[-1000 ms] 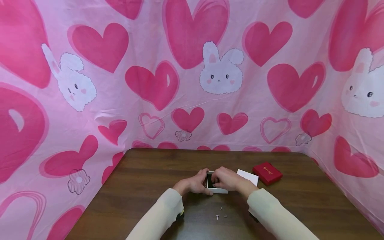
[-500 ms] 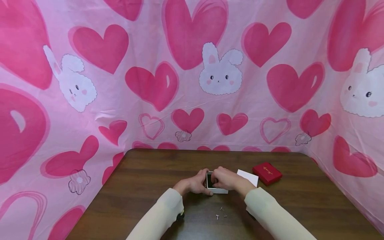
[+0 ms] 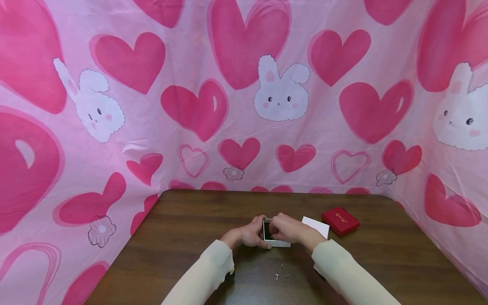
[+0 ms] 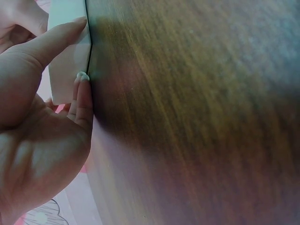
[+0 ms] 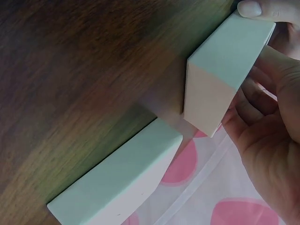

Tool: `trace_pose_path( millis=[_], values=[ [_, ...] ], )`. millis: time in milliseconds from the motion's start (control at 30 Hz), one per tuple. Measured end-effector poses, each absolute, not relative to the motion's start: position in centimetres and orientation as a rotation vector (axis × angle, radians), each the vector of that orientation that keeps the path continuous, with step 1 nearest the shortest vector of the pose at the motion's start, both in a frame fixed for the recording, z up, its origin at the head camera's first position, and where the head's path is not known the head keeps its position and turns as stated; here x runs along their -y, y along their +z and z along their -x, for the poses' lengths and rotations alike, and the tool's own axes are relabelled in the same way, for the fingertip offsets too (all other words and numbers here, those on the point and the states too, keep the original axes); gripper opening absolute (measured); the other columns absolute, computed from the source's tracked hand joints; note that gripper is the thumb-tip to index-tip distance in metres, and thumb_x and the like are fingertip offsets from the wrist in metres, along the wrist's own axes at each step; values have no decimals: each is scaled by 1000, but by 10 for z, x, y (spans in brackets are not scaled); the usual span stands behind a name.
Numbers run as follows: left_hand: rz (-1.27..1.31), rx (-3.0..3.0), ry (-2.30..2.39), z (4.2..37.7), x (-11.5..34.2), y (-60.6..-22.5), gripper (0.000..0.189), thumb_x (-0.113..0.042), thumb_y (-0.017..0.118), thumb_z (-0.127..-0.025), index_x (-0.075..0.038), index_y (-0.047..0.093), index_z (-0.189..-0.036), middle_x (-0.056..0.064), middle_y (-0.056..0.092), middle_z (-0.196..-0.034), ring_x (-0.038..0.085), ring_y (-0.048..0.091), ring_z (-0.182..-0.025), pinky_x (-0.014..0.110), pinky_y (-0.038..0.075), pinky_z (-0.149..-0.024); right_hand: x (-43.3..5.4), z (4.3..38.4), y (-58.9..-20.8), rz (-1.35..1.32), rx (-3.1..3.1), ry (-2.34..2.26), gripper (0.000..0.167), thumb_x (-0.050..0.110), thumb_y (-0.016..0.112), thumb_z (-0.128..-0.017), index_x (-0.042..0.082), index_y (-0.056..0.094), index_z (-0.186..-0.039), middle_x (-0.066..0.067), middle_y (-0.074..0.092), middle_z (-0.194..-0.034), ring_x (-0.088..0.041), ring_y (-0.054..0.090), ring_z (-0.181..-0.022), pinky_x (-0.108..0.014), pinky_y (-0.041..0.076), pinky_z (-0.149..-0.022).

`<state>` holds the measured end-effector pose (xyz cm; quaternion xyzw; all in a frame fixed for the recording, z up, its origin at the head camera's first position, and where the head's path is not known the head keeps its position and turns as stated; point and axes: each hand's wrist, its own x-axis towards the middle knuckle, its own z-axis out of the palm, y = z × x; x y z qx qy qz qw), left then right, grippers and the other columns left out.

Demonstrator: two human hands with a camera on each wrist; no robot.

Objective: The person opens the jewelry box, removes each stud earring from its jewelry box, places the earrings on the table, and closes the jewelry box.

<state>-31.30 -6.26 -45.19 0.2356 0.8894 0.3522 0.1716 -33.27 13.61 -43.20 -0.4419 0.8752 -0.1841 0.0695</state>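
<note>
A small white open box [image 3: 277, 243] with a dark inside stands on the table. My left hand [image 3: 251, 233] grips its left end, thumb at the near side and fingers round the far side. The left wrist view shows the thumb and fingertips on the box's pale wall [image 4: 70, 70]. Over the box, my right hand [image 3: 287, 228] reaches in with bent fingers; the fingertips are hidden, and whether they pinch anything cannot be seen. In the right wrist view the right hand [image 5: 272, 108] is above the box's open side. Three tiny shiny T-shaped metal pieces [image 3: 277, 276] lie nearer me.
A white lid-like piece [image 3: 318, 225] lies just right of the box, partly behind the right forearm. Beside it sits a red box [image 3: 340, 220] with gold lettering. The brown wooden table [image 3: 190, 212] meets a pink heart-patterned cloth [image 3: 244, 127] at the back and sides.
Both hands stay at the box, with only a slight shift of the right hand and forearm. The box, lid, red box and metal pieces lie as before.
</note>
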Motion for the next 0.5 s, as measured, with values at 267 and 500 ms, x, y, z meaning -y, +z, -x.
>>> trace_pose_path(
  millis=[267,500],
  values=[
    [-691,-2532,994,316,62,-455,77,-21,86,-84,-7,36,-140,5,41,-118,17,45,-103,34,40,-92,-139,334,-435,1349,-2649,-570,12,2,75,-89,9,74,-79,9,60,-68,-2,51,-60,-21,47,-59],
    [-713,-2532,993,314,63,-453,75,-19,85,-85,-5,35,-139,8,41,-118,17,46,-101,32,41,-89,-138,334,-435,1356,-2641,-570,16,0,72,-90,9,73,-77,5,60,-67,-3,48,-60,-21,45,-59]
  ],
)
